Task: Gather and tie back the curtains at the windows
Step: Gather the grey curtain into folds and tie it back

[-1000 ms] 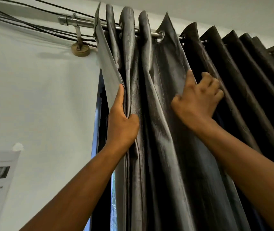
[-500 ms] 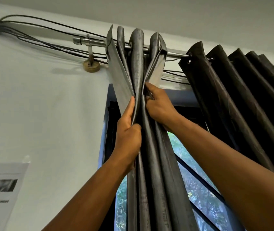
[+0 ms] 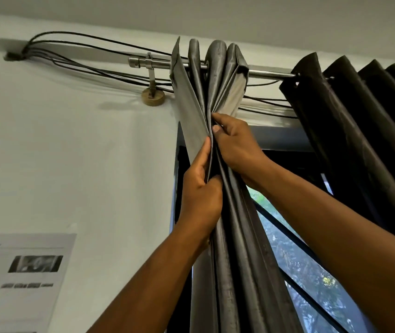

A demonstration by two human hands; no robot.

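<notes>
A grey curtain (image 3: 235, 272) hangs from a metal rod (image 3: 267, 73), bunched into tight folds at the left end of the window (image 3: 295, 267). My left hand (image 3: 200, 195) grips the bundle from its left side, thumb up along the outer fold. Just above it, my right hand (image 3: 235, 143) pinches the folds from the right. A second, darker curtain (image 3: 365, 131) hangs in pleats on the same rod at the right, apart from the bundle.
Several black cables (image 3: 76, 56) run along the wall behind the rod. The rod's bracket (image 3: 152, 92) is fixed to the white wall. A printed paper sheet (image 3: 21, 282) is stuck to the wall at the lower left. Window bars (image 3: 295, 239) and greenery show between the curtains.
My right hand has pushed the spread grey pleats leftward into a tight bundle against my left hand, uncovering the window. Since half a second ago both hands hold the same grip.
</notes>
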